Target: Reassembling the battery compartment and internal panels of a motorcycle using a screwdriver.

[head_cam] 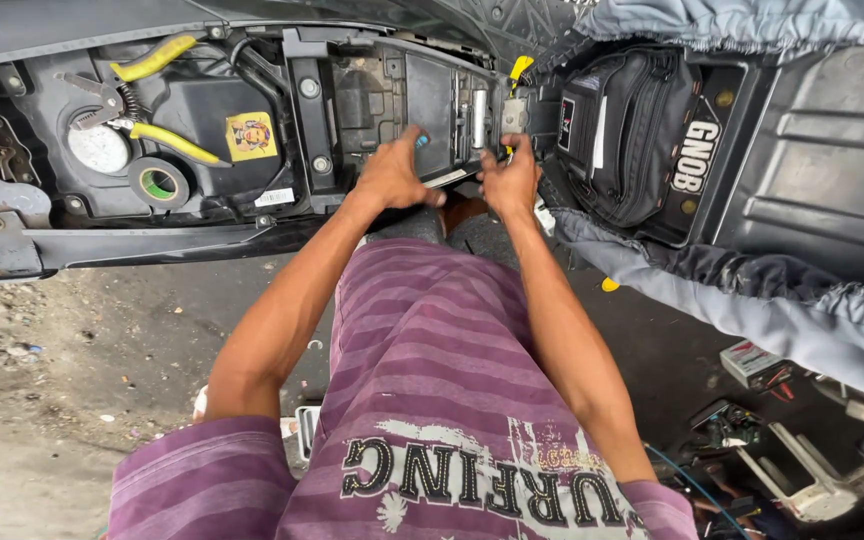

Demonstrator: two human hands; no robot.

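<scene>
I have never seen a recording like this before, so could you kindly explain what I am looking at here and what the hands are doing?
This is one picture from a camera worn on a person's head, looking down past their striped purple shirt at their own bare hands. In front of them is the opened under-seat compartment of a scooter, with the raised seat at the right holding a black pouch. The left hand and right hand both rest on the edge of a dark battery tray; neither clearly grips anything. Lying in the compartment are yellow-handled pliers and a roll of black tape. Loose parts lie on the ground at the lower right.
</scene>
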